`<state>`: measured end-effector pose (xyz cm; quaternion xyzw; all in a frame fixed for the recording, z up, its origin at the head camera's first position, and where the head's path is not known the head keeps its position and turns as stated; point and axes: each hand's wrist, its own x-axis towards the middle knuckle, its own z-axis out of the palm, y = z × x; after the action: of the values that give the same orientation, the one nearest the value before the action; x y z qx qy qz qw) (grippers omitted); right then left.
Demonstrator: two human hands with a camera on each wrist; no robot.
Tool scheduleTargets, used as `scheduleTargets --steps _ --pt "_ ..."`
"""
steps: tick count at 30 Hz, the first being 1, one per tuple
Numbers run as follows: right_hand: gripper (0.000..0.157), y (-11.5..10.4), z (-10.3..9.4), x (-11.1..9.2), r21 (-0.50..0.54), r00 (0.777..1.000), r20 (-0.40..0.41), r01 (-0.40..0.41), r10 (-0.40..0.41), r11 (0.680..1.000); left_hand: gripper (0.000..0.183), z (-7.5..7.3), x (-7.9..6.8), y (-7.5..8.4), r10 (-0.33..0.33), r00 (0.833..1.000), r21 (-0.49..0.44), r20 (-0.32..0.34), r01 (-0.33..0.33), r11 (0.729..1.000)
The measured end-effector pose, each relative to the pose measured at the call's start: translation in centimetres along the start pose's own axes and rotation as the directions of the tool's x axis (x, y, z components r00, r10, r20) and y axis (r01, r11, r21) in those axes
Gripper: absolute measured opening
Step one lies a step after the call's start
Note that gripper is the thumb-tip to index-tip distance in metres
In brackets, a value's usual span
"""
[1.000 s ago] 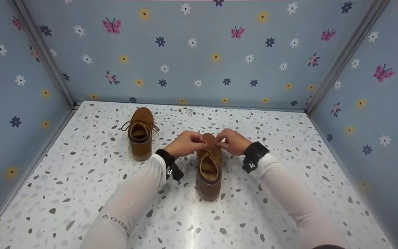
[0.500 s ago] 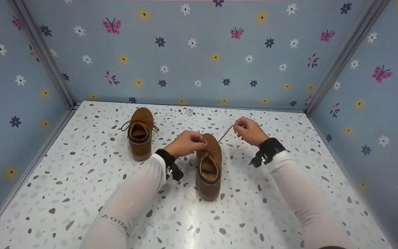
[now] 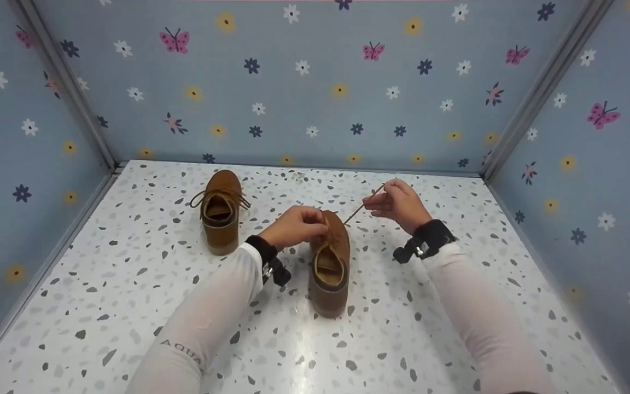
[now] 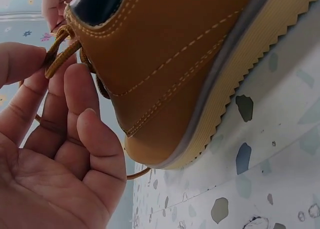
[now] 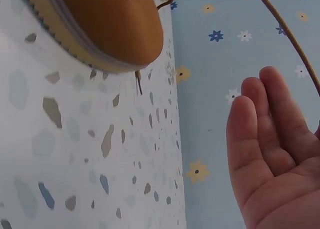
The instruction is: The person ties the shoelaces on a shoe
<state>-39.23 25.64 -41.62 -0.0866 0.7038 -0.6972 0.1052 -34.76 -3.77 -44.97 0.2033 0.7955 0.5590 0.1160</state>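
Note:
A brown lace-up shoe (image 3: 330, 293) stands at the middle of the floor, toe pointing away. My left hand (image 3: 296, 225) is at its laces; in the left wrist view thumb and forefinger pinch a loop of the brown shoelace (image 4: 64, 61). Up and to the right of the toe, my right hand (image 3: 400, 205) pinches the lace (image 3: 363, 205), which runs in a straight line back to the shoe. In the right wrist view the other right fingers (image 5: 245, 139) are extended, and the pinch itself is mostly outside that picture.
A matching brown shoe (image 3: 222, 235) with its laces in a bow stands to the left. The speckled white floor (image 3: 145, 306) meets blue panels (image 3: 315, 82) printed with flowers and butterflies at the back and both sides.
My right hand has moved from the laces out to the right and away, drawing the lace out straight; its lower fingers have straightened. The left hand has stayed at the laces.

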Motion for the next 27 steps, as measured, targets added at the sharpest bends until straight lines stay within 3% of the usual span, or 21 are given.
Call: scheduleTargets --steps 3,7,11,15,19,23,27 --pt "0.022 -0.2 0.7 -0.3 0.179 0.999 0.035 -0.017 0.011 0.984 0.010 0.0 0.0 0.1 0.007 1.000 -0.039 0.011 -0.007 0.999" --pt "0.025 -0.4 1.6 -0.4 0.313 0.998 0.060 -0.023 0.005 0.949 0.008 0.1 0.0 0.2 0.005 1.000 -0.102 0.012 -0.004 0.995" --pt "0.027 -0.4 2.1 -0.5 0.338 0.998 0.065 -0.001 -0.022 0.941 0.007 0.1 0.1 0.3 -0.039 0.999 -0.197 0.008 0.039 0.980" --pt "0.027 -0.3 2.6 -0.6 0.303 0.997 0.062 0.029 -0.050 0.952 0.016 0.1 0.3 0.5 -0.068 0.998 -0.316 0.001 0.064 0.947" --pt "0.022 -0.2 3.2 -0.6 0.246 0.994 0.080 0.053 -0.075 0.968 0.026 0.3 0.4 0.7 -0.062 0.998 -0.453 -0.009 0.051 0.890" --pt "0.017 -0.1 3.7 -0.8 0.195 0.984 0.138 0.084 -0.112 0.977 0.029 0.5 0.5 0.9 -0.043 0.999 -0.599 -0.004 0.032 0.800" --pt "0.014 -0.3 4.1 -1.0 0.163 0.972 0.183 0.121 -0.151 0.979 0.030 0.6 0.5 1.0 -0.031 1.000 -0.670 0.006 0.026 0.741"
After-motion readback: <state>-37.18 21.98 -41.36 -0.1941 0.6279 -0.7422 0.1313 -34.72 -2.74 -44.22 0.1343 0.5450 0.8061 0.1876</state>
